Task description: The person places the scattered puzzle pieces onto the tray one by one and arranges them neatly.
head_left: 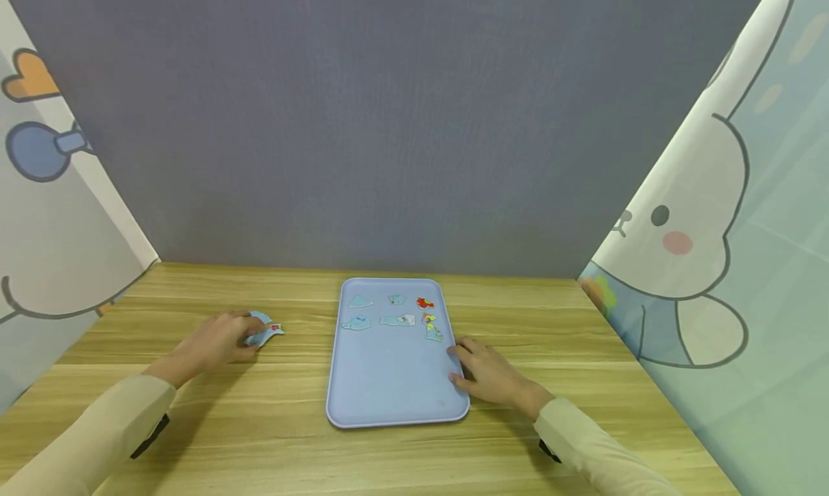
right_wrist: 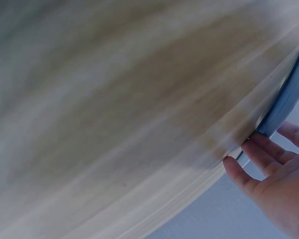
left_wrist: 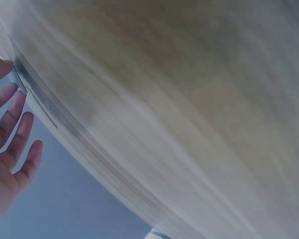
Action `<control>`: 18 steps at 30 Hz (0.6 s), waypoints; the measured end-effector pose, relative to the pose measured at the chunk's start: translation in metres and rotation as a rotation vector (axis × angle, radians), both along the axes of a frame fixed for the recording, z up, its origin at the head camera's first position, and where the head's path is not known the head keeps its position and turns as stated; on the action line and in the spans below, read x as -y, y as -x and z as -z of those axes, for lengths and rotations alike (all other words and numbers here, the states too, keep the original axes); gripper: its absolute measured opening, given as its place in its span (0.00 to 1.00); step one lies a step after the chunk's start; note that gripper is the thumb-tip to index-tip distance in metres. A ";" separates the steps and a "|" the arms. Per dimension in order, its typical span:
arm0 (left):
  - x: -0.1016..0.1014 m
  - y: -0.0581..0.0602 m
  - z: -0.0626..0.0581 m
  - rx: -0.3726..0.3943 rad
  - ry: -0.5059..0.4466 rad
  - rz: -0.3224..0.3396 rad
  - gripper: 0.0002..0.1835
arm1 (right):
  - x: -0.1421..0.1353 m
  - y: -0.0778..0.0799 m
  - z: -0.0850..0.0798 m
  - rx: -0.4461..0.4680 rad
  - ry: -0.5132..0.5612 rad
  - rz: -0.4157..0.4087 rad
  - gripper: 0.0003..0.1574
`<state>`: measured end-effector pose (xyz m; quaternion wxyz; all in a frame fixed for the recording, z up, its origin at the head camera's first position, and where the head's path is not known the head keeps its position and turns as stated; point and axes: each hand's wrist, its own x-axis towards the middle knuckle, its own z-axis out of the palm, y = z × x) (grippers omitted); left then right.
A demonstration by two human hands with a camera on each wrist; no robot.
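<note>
My left hand is at the left of the table and pinches a light-blue puzzle piece with a red detail by its edge, thumb against index finger. In the left wrist view, the other fingers spread loosely. My right hand rests at the right rim of a pale blue tray, fingertips touching it. The right wrist view shows its fingers relaxed beside the tray's edge. On the tray's far half lie several puzzle pieces, among them a red one and a yellow-and-blue one.
The tray lies flat on a wood-grain table. A grey panel stands behind the table. Printed cartoon sheets hang along both sides.
</note>
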<state>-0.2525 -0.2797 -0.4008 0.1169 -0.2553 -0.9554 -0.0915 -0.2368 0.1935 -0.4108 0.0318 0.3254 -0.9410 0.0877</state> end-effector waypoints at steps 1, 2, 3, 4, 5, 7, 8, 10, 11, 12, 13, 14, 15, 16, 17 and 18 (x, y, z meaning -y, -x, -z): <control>-0.001 0.000 0.000 -0.013 0.007 0.003 0.17 | 0.000 0.000 0.000 0.004 0.001 0.000 0.29; -0.002 0.000 0.000 -0.031 0.012 0.013 0.17 | 0.000 0.000 -0.001 0.009 0.004 0.001 0.29; -0.003 0.000 0.000 -0.049 0.017 0.023 0.17 | 0.000 -0.001 -0.001 0.012 0.005 0.000 0.29; -0.004 0.001 -0.001 -0.064 0.023 0.034 0.17 | 0.000 -0.001 -0.001 0.015 0.006 0.001 0.29; -0.006 0.001 -0.001 -0.072 0.026 0.040 0.17 | 0.000 -0.001 -0.001 0.017 0.007 0.003 0.29; -0.010 0.001 -0.002 -0.081 0.026 0.054 0.16 | 0.000 -0.001 -0.002 0.022 0.008 0.006 0.30; -0.012 0.001 -0.003 -0.082 0.023 0.060 0.16 | 0.000 -0.001 -0.002 0.022 0.008 0.006 0.30; -0.015 0.000 -0.003 -0.074 0.018 0.065 0.16 | 0.000 -0.001 -0.002 0.021 0.008 0.006 0.30; -0.017 -0.001 -0.003 -0.072 0.016 0.067 0.16 | 0.000 -0.001 -0.002 0.020 0.007 0.006 0.30; -0.018 -0.001 -0.004 -0.071 0.014 0.071 0.16 | 0.000 -0.001 -0.002 0.019 0.008 0.006 0.30; -0.020 -0.001 -0.004 -0.068 0.012 0.074 0.16 | 0.000 -0.001 -0.002 0.018 0.010 0.004 0.30; -0.021 -0.001 -0.004 -0.067 0.014 0.076 0.16 | 0.000 -0.001 -0.002 0.016 0.012 0.003 0.30; -0.023 -0.001 -0.004 -0.066 0.014 0.081 0.16 | 0.000 -0.001 -0.002 0.015 0.014 0.001 0.30; -0.024 -0.001 -0.004 -0.068 0.017 0.085 0.17 | 0.000 -0.001 -0.002 0.014 0.016 -0.001 0.29; -0.025 -0.001 -0.004 -0.070 0.017 0.091 0.17 | 0.000 -0.001 -0.001 0.013 0.019 -0.003 0.29; -0.027 -0.001 -0.004 -0.074 0.015 0.099 0.17 | 0.000 -0.001 -0.001 0.014 0.018 -0.002 0.29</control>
